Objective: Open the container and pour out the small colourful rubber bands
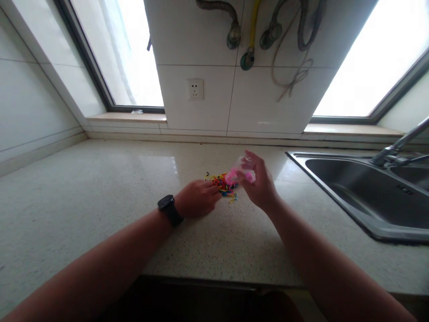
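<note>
A small heap of colourful rubber bands (224, 184) lies on the speckled countertop (100, 192). My left hand (197, 197), with a black watch on its wrist, rests on the counter with its fingertips at the left edge of the heap; whether it pinches any band is hidden. My right hand (258, 181) is raised just right of the heap and grips a small clear plastic bag with pink contents (239, 173), tilted toward the heap.
A steel sink (368, 192) with a faucet (398, 145) sits at the right. A tiled wall pillar with a socket (196, 89) and hanging hoses (248, 36) stands behind, between two windows. The counter's front edge runs below my forearms.
</note>
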Demonstrator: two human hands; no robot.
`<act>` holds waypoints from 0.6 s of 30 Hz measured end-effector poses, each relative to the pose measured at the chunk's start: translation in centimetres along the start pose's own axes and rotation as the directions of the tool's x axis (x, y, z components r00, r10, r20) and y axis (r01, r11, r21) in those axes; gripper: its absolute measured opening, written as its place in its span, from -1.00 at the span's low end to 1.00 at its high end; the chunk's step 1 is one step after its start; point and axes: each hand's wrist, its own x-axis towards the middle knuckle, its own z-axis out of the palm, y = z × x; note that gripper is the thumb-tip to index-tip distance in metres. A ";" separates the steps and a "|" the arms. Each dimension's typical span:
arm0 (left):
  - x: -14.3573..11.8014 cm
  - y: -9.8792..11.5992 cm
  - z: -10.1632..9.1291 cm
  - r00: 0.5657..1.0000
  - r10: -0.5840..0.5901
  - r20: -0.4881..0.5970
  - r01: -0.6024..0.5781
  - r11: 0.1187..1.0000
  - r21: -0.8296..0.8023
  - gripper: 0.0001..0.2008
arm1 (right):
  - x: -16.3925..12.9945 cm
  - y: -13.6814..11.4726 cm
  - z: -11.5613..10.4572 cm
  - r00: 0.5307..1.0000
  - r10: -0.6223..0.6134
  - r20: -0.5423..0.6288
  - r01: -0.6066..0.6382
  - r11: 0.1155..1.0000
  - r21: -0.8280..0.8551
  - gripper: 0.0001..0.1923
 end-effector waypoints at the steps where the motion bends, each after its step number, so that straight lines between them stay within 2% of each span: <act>1: 0.2 0.1 0.1 1.000 0.010 -0.005 -0.010 1.000 -0.004 -0.87 | 0.0 0.0 0.0 0.999 0.012 -0.040 -0.011 1.000 0.023 -0.35; 2: 0.4 0.2 0.1 1.000 0.021 -0.012 -0.021 1.000 -0.008 -0.87 | 0.0 -0.1 0.0 0.998 0.036 -0.060 -0.034 0.998 0.045 -0.34; 6: 0.7 0.5 0.1 0.999 0.017 -0.049 -0.018 1.000 -0.021 -0.83 | -0.1 0.1 -0.2 0.998 0.057 0.027 -0.057 0.998 -0.001 -0.37; 9: 0.7 0.7 0.1 0.998 0.000 -0.062 -0.002 1.000 -0.031 -0.77 | -0.1 0.2 -0.2 0.997 0.029 -0.075 -0.025 0.999 0.048 -0.33; 13: 0.7 0.9 0.2 0.998 0.011 -0.068 -0.013 0.999 -0.041 -0.78 | -0.2 0.2 -0.1 0.998 0.051 0.048 -0.050 0.999 -0.012 -0.37; 16: 0.7 1.1 0.2 0.998 0.007 -0.068 -0.008 1.000 -0.016 -0.81 | -0.2 0.2 -0.1 0.998 0.037 -0.058 -0.034 0.998 0.055 -0.33; 18: 0.8 1.3 0.1 0.996 0.017 -0.091 -0.018 1.000 -0.003 -0.82 | -0.2 0.3 -0.1 0.997 0.039 -0.073 -0.034 0.997 0.066 -0.33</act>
